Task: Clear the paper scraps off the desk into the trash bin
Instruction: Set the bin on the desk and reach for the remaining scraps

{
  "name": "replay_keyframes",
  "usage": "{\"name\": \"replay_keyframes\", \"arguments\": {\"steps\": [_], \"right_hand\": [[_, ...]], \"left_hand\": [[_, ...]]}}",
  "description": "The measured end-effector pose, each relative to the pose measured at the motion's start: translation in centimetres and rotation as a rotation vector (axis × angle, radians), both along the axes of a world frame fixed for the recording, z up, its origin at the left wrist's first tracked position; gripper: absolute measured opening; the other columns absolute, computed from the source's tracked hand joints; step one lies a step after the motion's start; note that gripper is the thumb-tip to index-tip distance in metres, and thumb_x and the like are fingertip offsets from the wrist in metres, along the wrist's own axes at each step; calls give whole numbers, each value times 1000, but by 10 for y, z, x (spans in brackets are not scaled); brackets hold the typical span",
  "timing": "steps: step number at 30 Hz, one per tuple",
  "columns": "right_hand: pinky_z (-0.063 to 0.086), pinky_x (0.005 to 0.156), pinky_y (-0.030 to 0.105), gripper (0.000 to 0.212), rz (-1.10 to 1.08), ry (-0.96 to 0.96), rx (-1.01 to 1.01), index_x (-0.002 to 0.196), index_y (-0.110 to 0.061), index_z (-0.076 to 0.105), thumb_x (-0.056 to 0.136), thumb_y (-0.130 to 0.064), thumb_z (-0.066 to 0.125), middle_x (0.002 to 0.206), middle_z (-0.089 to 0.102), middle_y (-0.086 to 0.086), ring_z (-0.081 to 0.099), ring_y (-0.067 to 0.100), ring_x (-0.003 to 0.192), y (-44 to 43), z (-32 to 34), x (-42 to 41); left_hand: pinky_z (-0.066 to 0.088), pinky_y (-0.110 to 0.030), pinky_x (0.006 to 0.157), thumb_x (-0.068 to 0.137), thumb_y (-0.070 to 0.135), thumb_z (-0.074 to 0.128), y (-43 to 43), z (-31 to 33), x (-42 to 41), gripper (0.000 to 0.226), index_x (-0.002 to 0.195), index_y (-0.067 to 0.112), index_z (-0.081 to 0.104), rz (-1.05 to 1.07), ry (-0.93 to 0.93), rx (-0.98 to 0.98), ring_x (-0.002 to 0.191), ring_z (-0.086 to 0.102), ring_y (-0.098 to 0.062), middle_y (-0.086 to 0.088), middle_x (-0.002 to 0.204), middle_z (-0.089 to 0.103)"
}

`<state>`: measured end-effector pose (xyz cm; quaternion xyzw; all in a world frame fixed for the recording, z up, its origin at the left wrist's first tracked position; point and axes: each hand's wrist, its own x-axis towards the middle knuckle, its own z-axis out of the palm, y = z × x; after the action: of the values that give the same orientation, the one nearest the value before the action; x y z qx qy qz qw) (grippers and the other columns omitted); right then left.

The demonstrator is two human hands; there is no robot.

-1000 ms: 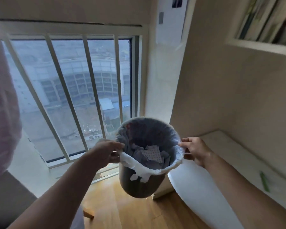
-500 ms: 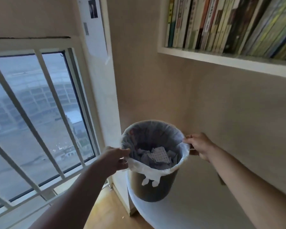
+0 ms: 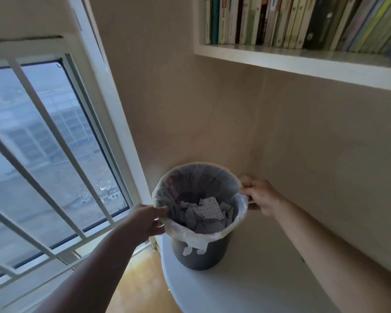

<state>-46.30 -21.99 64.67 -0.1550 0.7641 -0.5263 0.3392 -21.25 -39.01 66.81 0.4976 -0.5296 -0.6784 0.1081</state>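
A dark grey trash bin [image 3: 201, 254] lined with a white plastic bag stands on the far left corner of the white desk [image 3: 246, 288], close to the wall. Crumpled paper scraps [image 3: 207, 213], one with a dotted pattern, lie inside it. My left hand [image 3: 148, 220] grips the bin's near-left rim. My right hand [image 3: 261, 195] holds the rim on the right side. Both arms reach forward from the bottom of the view.
A barred window [image 3: 43, 154] fills the left. A white shelf [image 3: 303, 62] packed with several books hangs above the desk on the right wall. Wooden floor [image 3: 140, 288] shows beside the desk's rounded left edge.
The bin, held in both hands, has travelled right from over the floor by the window to the desk corner. It now rests on the desk surface.
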Motion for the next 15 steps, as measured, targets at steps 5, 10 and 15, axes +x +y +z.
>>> {"name": "replay_keyframes", "arguments": {"steps": [5, 10, 15], "right_hand": [[51, 53, 27, 15, -21, -43, -31, 76, -12, 61, 89, -5, 61, 72, 66, 9, 62, 19, 59, -7, -3, 5], [50, 53, 27, 4, -51, -55, -57, 86, -12, 61, 90, -13, 61, 77, 66, 8, 62, 20, 63, 1, 1, 11], [48, 51, 26, 11, -155, -43, -78, 78, -15, 62, 90, -16, 62, 71, 61, 2, 57, 16, 60, 25, 12, 19]], "left_hand": [[59, -34, 49, 81, 1, 71, -4, -4, 6, 24, 93, -18, 62, 45, 13, 3, 85, 59, -37, -26, 95, 57], [59, -34, 50, 78, 14, 77, -11, -1, 13, 30, 89, -11, 67, 8, -13, -57, 78, 67, -33, -24, 94, 64], [55, -35, 53, 80, 20, 75, -19, 18, 16, 45, 116, 0, 58, 226, 28, -342, 75, 61, -26, -14, 89, 61]]}}
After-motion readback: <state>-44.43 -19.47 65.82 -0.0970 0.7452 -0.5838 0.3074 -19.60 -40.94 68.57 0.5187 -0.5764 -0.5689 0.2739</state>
